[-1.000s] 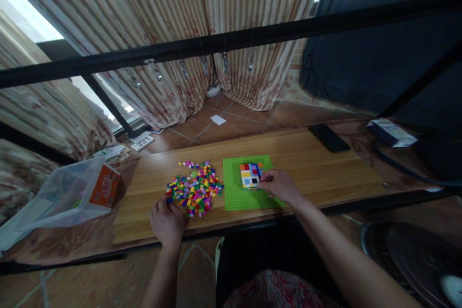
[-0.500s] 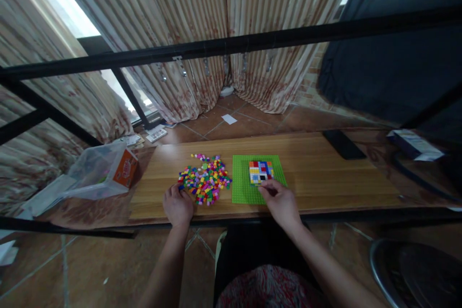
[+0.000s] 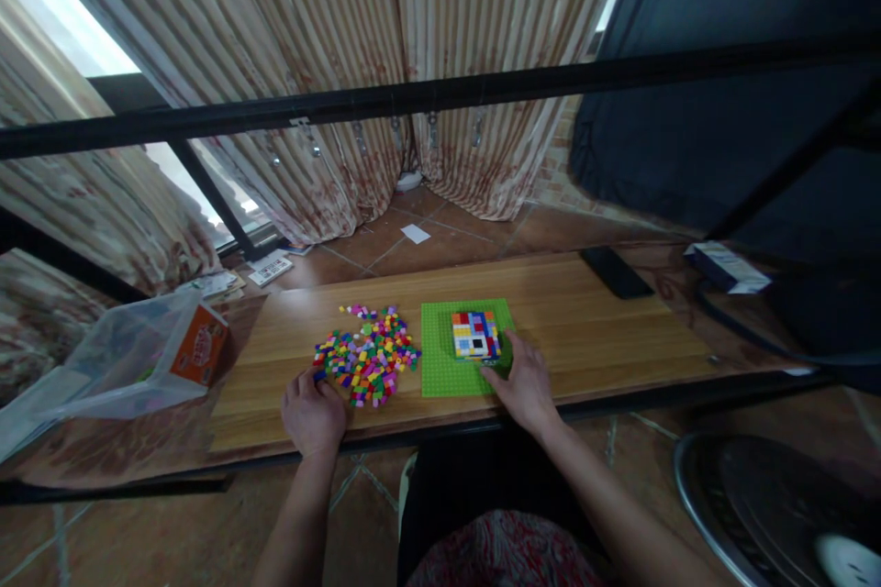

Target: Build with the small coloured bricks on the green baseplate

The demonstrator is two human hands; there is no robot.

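A small block of multicoloured toy bricks (image 3: 474, 335) stands on a green studded baseplate (image 3: 433, 376). My right hand (image 3: 524, 381) is at the near right corner of this block, its thumb and fingers spread apart with nothing seen between them. To the left lies a loose pile of small coloured bricks (image 3: 372, 358). My left hand (image 3: 313, 415) rests on the table at the pile's near left edge, fingers curled inward. A dark blue brick (image 3: 319, 376) shows by its fingertips; whether it is held is hidden.
A wooden board (image 3: 564, 330) carries everything. On the left is a clear plastic box (image 3: 117, 367) with an orange label. A black phone (image 3: 616, 272) lies at the back right, beyond it a small carton (image 3: 728, 267). A black metal bar (image 3: 385, 99) crosses behind the board.
My right thumb and fingers have parted from a pinch at the block's near edge, and the hand has spread along its right side. My left hand stays by the pile. The camera view has shifted.
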